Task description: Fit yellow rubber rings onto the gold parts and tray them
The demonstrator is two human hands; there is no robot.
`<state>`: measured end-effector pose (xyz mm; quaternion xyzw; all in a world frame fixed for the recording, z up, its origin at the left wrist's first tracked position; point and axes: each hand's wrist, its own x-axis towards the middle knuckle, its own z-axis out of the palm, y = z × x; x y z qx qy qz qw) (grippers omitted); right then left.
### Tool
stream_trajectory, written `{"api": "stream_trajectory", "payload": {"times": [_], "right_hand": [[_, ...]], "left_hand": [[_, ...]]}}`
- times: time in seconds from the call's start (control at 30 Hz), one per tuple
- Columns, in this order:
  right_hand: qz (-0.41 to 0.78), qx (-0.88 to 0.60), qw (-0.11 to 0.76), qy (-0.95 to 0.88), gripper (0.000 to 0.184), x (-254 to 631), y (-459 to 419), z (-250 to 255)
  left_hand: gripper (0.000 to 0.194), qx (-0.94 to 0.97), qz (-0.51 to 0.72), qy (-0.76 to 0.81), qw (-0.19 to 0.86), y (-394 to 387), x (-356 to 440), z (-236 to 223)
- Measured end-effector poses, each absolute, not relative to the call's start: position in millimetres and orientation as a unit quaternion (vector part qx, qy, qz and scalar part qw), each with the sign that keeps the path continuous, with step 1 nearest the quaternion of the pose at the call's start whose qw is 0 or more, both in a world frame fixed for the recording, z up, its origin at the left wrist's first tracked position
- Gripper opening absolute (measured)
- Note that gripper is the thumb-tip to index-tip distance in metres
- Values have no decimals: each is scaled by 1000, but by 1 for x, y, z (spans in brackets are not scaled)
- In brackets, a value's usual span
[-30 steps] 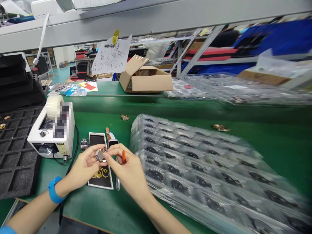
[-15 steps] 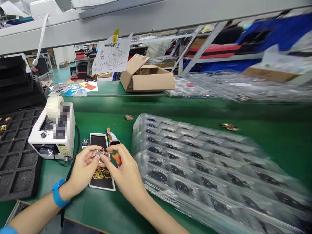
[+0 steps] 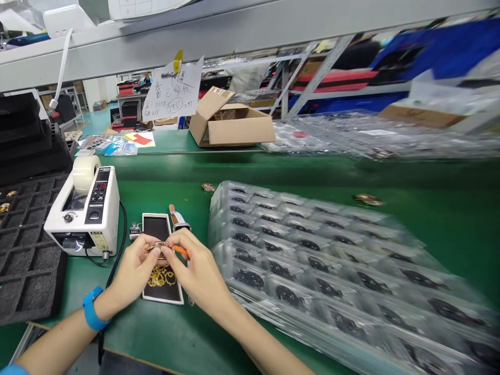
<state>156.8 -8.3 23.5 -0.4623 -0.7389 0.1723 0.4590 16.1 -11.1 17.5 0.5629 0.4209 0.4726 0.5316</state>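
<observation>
Both hands meet above a small white-rimmed tray (image 3: 163,300). My left hand (image 3: 133,271) is closed, its fingers pinching a rose-gold, watch-case-like metal part (image 3: 157,248). My right hand (image 3: 201,268) is closed too, with an orange stick-like tool (image 3: 180,250) between its fingers; its thumb and fingertips are at the metal part. The tool's tip is hidden. Thin gold-coloured rings (image 3: 162,277) lie in the tray just below the hands. Behind my right hand lies a wristwatch (image 3: 179,221), and a tally counter (image 3: 135,231) sits left of the tray.
At left stand a white tape dispenser (image 3: 84,213) and a black foam tray (image 3: 35,260). Stacked clear plastic trays (image 3: 308,260) with black parts fill the right. Further metal parts (image 3: 368,200) lie on the green bench, and an open cardboard box (image 3: 240,130) stands behind.
The view has shifted slightly. The metal part now looks tilted more edge-on, and the orange tool has swung flatter, closer to the part. Both hands keep their hold.
</observation>
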Motion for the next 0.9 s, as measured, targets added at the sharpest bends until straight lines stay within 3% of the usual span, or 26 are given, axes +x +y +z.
{"api": "stream_trajectory", "payload": {"times": [0.17, 0.27, 0.33, 0.53, 0.7, 0.9], "right_hand": [[-97, -384, 487, -778, 12, 157, -19, 21], [-210, -342, 494, -771, 16, 156, -27, 17], [-244, -347, 488, -763, 16, 156, -29, 16], [-205, -402, 498, -740, 11, 157, -20, 18], [-165, -357, 521, -757, 11, 159, -16, 16], [-164, -317, 520, -776, 14, 161, -14, 14]], "left_hand": [[10, 693, 446, 487, 288, -6, 4, 34], [5, 628, 467, 502, 368, -5, 4, 37], [14, 560, 476, 492, 467, -6, 6, 35], [34, 476, 465, 434, 608, -16, 15, 32], [38, 490, 458, 428, 606, -22, 17, 36], [28, 520, 466, 432, 571, -27, 17, 33]]}}
